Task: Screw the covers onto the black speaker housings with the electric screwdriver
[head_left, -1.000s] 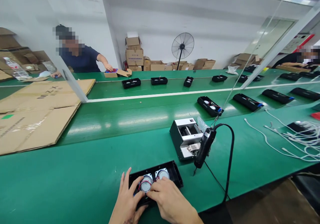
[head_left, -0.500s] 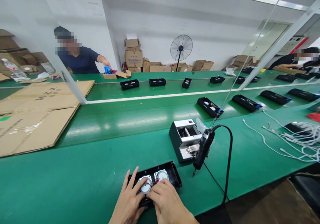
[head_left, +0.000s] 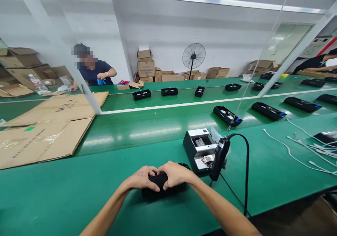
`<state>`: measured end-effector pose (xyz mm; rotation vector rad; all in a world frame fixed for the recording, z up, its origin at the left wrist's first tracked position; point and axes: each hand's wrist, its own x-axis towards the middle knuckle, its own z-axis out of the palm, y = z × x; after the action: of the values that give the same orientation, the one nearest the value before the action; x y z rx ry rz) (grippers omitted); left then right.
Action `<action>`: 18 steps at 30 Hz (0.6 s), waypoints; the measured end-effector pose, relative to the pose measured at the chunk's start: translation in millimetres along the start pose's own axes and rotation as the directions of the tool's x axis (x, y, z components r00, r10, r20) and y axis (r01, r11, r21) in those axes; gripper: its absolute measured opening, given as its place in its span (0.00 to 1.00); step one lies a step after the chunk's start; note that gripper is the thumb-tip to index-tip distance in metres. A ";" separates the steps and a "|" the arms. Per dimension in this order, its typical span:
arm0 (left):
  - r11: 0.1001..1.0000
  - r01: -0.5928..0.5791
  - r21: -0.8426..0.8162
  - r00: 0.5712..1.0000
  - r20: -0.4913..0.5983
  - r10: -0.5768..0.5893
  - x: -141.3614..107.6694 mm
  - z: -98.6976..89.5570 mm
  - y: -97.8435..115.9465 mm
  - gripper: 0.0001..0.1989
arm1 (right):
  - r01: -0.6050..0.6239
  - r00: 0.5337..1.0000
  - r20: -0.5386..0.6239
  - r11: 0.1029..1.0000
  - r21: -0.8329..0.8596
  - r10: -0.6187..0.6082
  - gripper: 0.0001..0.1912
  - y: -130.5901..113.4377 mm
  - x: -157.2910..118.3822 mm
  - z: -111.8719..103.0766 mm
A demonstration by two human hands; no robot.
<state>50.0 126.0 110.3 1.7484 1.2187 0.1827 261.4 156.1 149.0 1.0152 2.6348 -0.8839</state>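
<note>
A black speaker housing (head_left: 170,192) lies on the green bench right in front of me, its dark long side turned toward me. My left hand (head_left: 142,178) is closed over its left part, thumb on the near side and fingers curled over into it. Close beside it, my right hand (head_left: 176,174) grips the middle in the same way. The fingertips and the round speakers inside are hidden behind the hands and the near wall. Right of the housing, a black electric screwdriver (head_left: 220,157) hangs from a cord, next to a black-and-white screw feeder (head_left: 201,132).
Several black housings, such as one (head_left: 226,116), rest on the green conveyor (head_left: 137,125) beyond. Flattened cardboard (head_left: 56,130) covers the left. White cables (head_left: 286,148) lie at right. Across the line, a co-worker (head_left: 94,71) holds blue pieces beside a small carton (head_left: 123,86).
My hands have moved from the speakers and wires inside to the housing's long side, which now faces me. The view has shifted slightly. The co-worker's hand has lifted blue pieces from the carton.
</note>
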 end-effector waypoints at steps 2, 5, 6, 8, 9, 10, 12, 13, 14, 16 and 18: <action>1.000 -0.011 -0.025 1.000 0.003 0.011 0.7 -0.1 -0.6 0.17 | -0.014 1.000 -0.001 0.999 -0.031 0.014 0.29 -0.1 2.8 1.2; 0.999 -0.015 -0.047 1.000 0.001 0.015 0.8 0.8 -0.8 0.17 | -0.032 0.999 -0.014 0.998 -0.056 0.032 0.29 -2.1 3.4 4.4; 0.999 -0.015 -0.052 1.000 0.002 0.015 1.0 1.1 -0.9 0.18 | -0.039 0.999 -0.020 0.998 -0.055 0.038 0.28 -2.8 3.0 5.4; 0.998 -0.013 -0.063 1.000 0.002 0.013 1.7 1.8 -1.5 0.19 | -0.056 0.998 -0.041 0.997 -0.044 0.054 0.27 -3.6 2.2 7.4; 0.998 -0.010 -0.068 1.000 0.000 0.010 2.1 2.2 -1.8 0.20 | -0.064 0.997 -0.054 0.997 -0.040 0.062 0.26 -3.9 1.9 8.5; 0.997 -0.006 -0.074 1.000 -0.005 0.006 2.5 2.7 -2.1 0.20 | -0.071 0.995 -0.067 0.997 -0.038 0.068 0.26 -4.1 1.7 9.5; 0.997 0.002 -0.083 1.000 -0.016 -0.003 3.1 3.6 -2.5 0.21 | -0.079 0.994 -0.085 0.996 -0.036 0.076 0.26 -4.5 1.7 11.2; 0.996 0.004 -0.088 1.000 -0.020 -0.006 3.4 3.9 -2.4 0.21 | -0.082 0.993 -0.089 0.996 -0.033 0.079 0.25 -4.7 1.9 11.7; 0.996 0.007 -0.092 1.000 -0.021 -0.009 3.5 4.0 -2.2 0.21 | -0.083 0.993 -0.090 0.996 -0.030 0.081 0.25 -5.0 2.3 11.9; 0.995 0.016 -0.098 1.000 -0.020 -0.018 3.6 3.5 -1.5 0.21 | -0.081 0.993 -0.087 0.996 -0.023 0.079 0.24 -5.5 3.3 11.8; 0.994 0.028 -0.104 0.999 -0.016 -0.030 3.4 2.2 -0.3 0.20 | -0.077 0.994 -0.085 0.997 -0.023 0.075 0.23 -5.9 4.4 11.1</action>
<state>52.8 127.3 107.6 1.6420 1.2249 0.2400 253.8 148.4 141.2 1.1620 2.6487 -0.8048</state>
